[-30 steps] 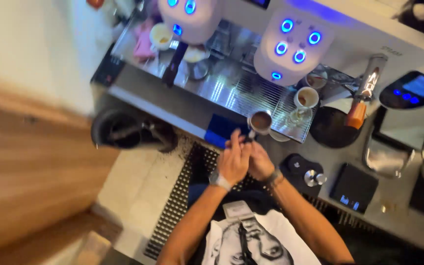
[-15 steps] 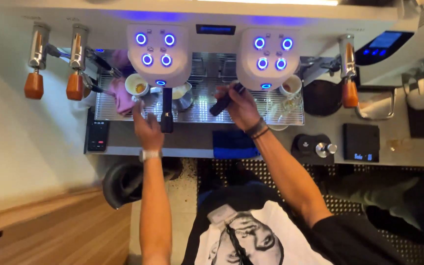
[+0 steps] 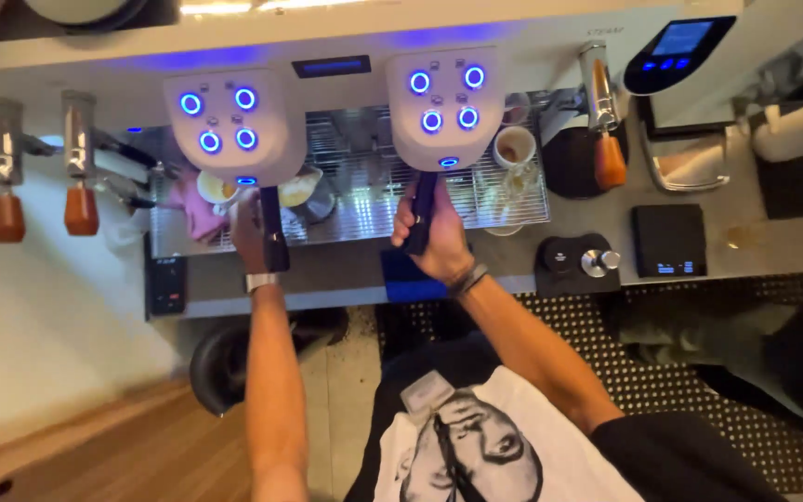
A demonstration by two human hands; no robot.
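Left hand [image 3: 249, 228] is wrapped, fingers together, round the long black portafilter handle [image 3: 273, 232] that juts out from under the left white brew head with blue-lit ring buttons [image 3: 223, 125]. That handle's long axis runs from the brew head toward the person, nearly straight along the forearm, and the hand sits on its left side. Right hand [image 3: 439, 244] is clamped the same way on the second black portafilter handle [image 3: 422, 218] under the right white brew head [image 3: 446, 102]; its axis tilts slightly leftward toward the body. Each hand is nearer its own handle, well apart from the other. A white cup [image 3: 515, 147] stands on the metal drip grate [image 3: 364, 186], just right of the right head.
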